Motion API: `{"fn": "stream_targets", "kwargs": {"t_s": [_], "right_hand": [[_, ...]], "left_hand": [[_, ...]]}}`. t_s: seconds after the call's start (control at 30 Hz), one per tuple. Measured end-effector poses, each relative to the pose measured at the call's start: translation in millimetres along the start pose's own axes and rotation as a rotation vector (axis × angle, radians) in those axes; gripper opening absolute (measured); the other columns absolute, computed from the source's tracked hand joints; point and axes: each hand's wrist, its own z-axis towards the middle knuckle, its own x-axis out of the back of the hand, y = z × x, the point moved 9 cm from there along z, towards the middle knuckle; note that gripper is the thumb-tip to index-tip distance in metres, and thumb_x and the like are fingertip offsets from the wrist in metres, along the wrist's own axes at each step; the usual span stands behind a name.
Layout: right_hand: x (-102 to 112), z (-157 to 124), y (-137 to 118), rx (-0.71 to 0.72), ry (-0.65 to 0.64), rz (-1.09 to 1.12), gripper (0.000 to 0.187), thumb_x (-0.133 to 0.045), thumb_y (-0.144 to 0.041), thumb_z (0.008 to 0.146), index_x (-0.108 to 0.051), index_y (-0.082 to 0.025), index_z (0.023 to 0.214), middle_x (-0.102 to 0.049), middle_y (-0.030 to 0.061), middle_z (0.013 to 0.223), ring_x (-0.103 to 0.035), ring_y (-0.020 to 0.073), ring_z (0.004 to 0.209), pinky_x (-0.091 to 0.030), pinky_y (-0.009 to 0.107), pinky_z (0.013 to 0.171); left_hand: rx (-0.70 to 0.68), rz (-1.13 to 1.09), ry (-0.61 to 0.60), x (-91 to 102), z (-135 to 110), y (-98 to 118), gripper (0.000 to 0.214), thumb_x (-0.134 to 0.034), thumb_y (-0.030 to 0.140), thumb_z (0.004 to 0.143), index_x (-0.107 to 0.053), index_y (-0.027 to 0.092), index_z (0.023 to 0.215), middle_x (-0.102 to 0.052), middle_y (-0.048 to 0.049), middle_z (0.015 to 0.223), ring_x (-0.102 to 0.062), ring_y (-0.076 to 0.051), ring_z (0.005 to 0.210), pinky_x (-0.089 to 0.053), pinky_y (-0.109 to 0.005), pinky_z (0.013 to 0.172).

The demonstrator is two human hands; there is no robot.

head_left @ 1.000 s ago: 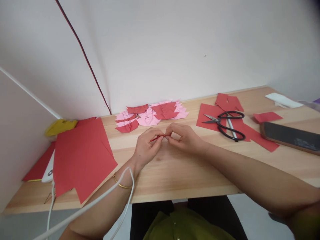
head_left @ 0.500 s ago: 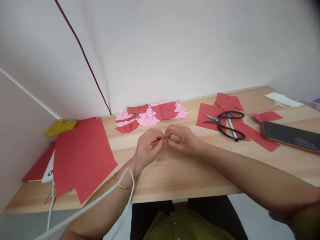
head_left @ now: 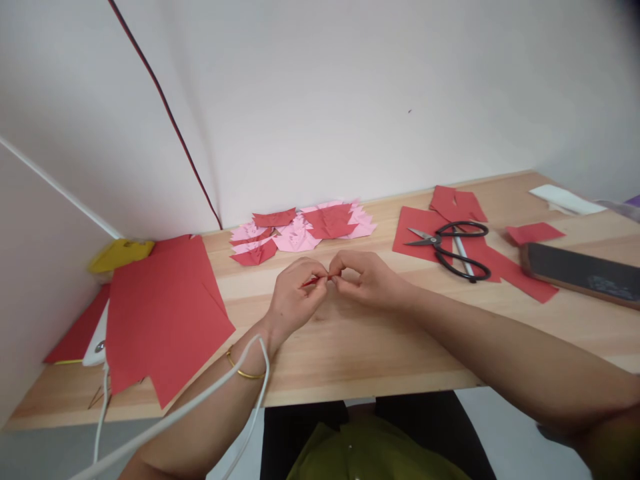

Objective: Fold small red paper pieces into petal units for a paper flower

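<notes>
My left hand [head_left: 300, 293] pinches a small piece of red paper [head_left: 311, 283], most of it hidden by the fingers. Fingertip to fingertip with it, my right hand [head_left: 366, 280] is closed in a pinch on the paper's right end. Both hands are held over the middle of the wooden table [head_left: 360, 360]. Just beyond them lie several folded paper pieces, pink ones [head_left: 297, 235] and red ones [head_left: 330, 221], overlapping in a row by the wall.
Large red sheets [head_left: 160, 320] lie at left beside a yellow object [head_left: 123, 255]. Black-handled scissors [head_left: 436, 241] rest on red paper pieces [head_left: 520, 273] at right, near a dark phone [head_left: 585, 273]. A white cable [head_left: 175, 413] crosses my left forearm.
The strip of red paper in my left hand looks narrower between the fingers. My right hand has shifted very slightly; the other things stay where they were.
</notes>
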Motion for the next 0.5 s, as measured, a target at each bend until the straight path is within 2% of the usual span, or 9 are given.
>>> {"fn": "stream_targets", "kwargs": {"t_s": [0.5], "right_hand": [[-1.3, -0.5, 5.2, -0.056, -0.008, 0.024, 0.009, -0.053, -0.010, 0.073, -0.055, -0.018, 0.073, -0.063, 0.0006, 0.073, -0.058, 0.0129, 0.068, -0.045, 0.024, 0.065]], "left_hand": [[0.025, -0.036, -0.008, -1.5, 0.4, -2.8, 0.009, -0.053, 0.012, 0.076, -0.060, 0.019, 0.076, -0.064, -0.0018, 0.077, -0.060, -0.013, 0.072, -0.047, -0.026, 0.068]]}}
